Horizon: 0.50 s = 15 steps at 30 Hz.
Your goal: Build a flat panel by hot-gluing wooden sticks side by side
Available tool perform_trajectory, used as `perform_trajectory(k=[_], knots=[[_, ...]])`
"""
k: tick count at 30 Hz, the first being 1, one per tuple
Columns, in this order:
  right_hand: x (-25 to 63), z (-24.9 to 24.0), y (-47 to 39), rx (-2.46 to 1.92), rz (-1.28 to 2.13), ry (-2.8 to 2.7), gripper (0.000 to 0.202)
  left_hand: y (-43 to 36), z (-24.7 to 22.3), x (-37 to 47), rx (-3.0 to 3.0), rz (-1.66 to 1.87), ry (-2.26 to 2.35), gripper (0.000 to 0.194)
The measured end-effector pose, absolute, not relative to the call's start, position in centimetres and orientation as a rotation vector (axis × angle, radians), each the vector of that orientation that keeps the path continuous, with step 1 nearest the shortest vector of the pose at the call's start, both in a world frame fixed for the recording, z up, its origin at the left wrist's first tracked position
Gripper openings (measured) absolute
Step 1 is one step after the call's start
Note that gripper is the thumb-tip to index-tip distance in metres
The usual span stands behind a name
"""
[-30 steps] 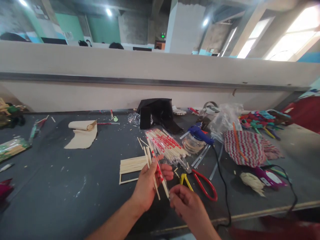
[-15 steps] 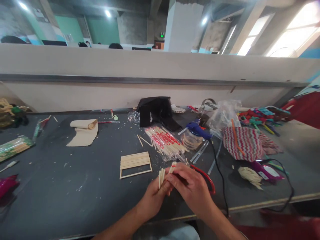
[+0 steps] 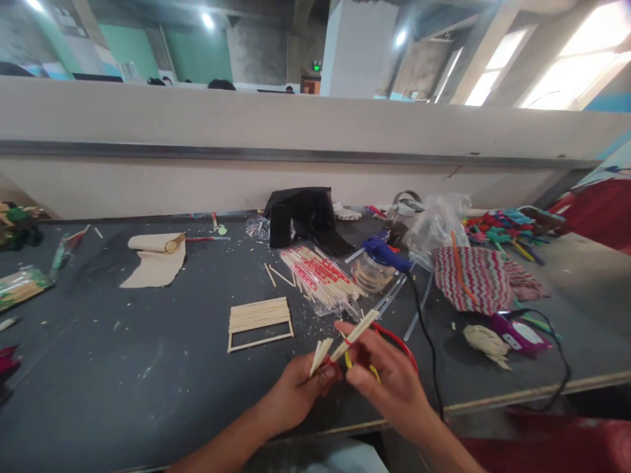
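My left hand is closed around short pale wooden sticks that stick up above the thumb. A longer bundle of sticks with a red band slants up to the right from its fingertips. Close by, my right hand has thumb and index finger apart, and the longer bundle crosses the index finger. Under the right hand show the red handle and yellow parts of a tool on the table, mostly hidden. Left of the hands lies a small rectangular stick frame, its upper part covered with sticks.
Beyond the hands is an opened bag of sticks. A blue glue gun with a black cord lies right of it, near clear glue sticks. A striped cloth lies right; a cloth roll lies left.
The longer bundle now slants further out to the right from the left hand. My right thumb and fingers have spread, and yellow parts have come into sight beneath them. The view shifted slightly.
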State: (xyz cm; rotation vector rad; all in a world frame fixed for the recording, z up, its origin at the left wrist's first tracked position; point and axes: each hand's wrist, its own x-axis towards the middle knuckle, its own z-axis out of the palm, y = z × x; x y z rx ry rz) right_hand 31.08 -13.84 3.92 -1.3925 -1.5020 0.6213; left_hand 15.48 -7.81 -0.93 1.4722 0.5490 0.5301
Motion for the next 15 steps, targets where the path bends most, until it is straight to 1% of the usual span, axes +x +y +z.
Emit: perform_trajectory(k=[1,3,4,6,8,9,10,11,12,14,15], knots=[[31.1,4.9,-13.6,-1.382,0.594,-1.456,0.039,-7.8,-0.8,15.4,1.485,0.522,0.568,0.037],[31.5,6.9,-13.1,-1.392,0.538,-1.388,0.023,-8.0,-0.2,15.1,1.526,0.496,0.612,0.037],[32.0,7.8,-12.9,-1.385,0.526,-1.320,0.018,-8.2,0.3,14.7,1.554,0.477,0.634,0.036],[33.7,9.5,-12.7,-1.288,0.449,-1.074,0.015,-8.8,1.2,13.1,1.647,0.408,0.689,0.032],[35.9,10.8,-12.8,-1.079,0.250,-0.763,0.013,-9.3,1.8,10.1,1.775,0.349,0.800,0.028],[36.9,11.2,-13.0,-1.025,0.205,-0.681,0.012,-9.4,1.9,8.2,1.817,0.320,0.876,0.027],[37.7,11.4,-13.2,-1.030,0.186,-0.655,0.011,-9.5,1.9,6.1,1.858,0.315,0.955,0.027],[38.1,11.3,-13.4,-1.056,0.217,-0.655,0.011,-9.4,1.9,3.9,1.909,0.316,1.029,0.023],[38.1,11.0,-13.5,-1.090,0.256,-0.680,0.010,-9.2,1.8,1.7,1.971,0.304,1.106,0.023],[37.0,9.7,-13.5,-1.203,0.394,-0.784,0.013,-8.8,1.9,-2.1,2.142,0.306,1.307,0.039],[36.0,9.0,-13.4,-1.269,0.451,-0.839,0.016,-8.6,2.2,-3.5,2.239,0.248,1.416,0.043]])
